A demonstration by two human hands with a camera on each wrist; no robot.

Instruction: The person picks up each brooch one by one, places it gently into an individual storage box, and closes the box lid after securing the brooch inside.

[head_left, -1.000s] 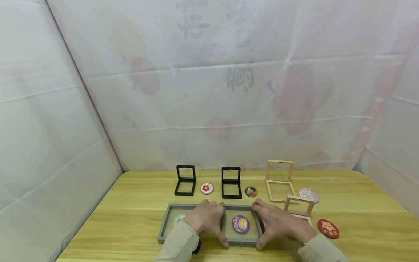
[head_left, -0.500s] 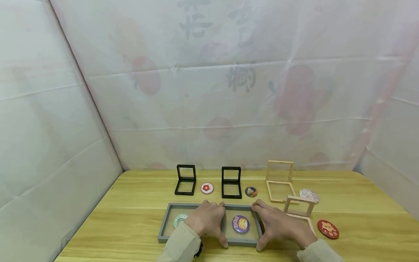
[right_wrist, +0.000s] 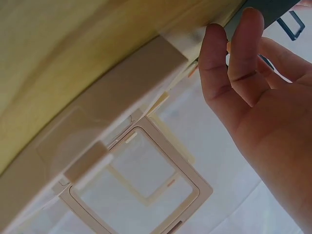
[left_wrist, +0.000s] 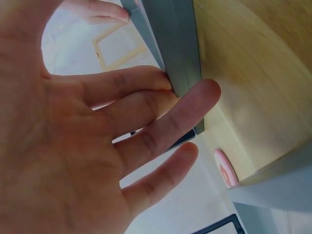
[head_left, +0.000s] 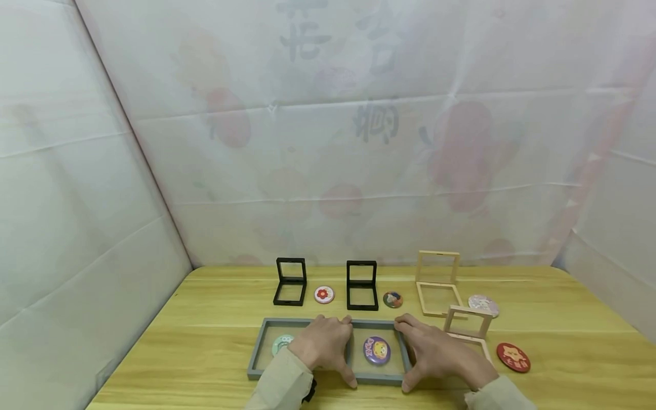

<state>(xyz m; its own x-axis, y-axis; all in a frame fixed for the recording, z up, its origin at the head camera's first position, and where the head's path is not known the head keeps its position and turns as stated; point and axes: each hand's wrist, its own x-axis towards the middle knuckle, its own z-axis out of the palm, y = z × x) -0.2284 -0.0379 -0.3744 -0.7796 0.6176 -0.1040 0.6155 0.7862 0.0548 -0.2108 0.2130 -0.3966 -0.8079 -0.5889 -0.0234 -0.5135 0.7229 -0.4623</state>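
Note:
A grey display frame (head_left: 379,380), opened flat into two clear-windowed halves, lies on the table in the head view. A purple bear badge (head_left: 376,351) rests on its right half; a green badge (head_left: 282,344) on the left half is partly covered by my left sleeve. My left hand (head_left: 325,344) spans the right half near the middle join, thumb at the front edge and fingers at the back. My right hand (head_left: 435,353) grips across the right end in the same way. In the left wrist view, fingertips touch the frame's grey edge (left_wrist: 173,44).
Behind stand two open black frames (head_left: 290,302) (head_left: 362,307), with a red flower badge (head_left: 324,294) and a dark multicoloured badge (head_left: 393,299). To the right are two open beige frames (head_left: 438,253) (head_left: 468,311), a pale badge (head_left: 483,306) and a red badge (head_left: 513,357).
My left forearm has shifted slightly right, and more of the green badge shows. My right hand has moved barely at all; the grey frame and the badges stay in place.

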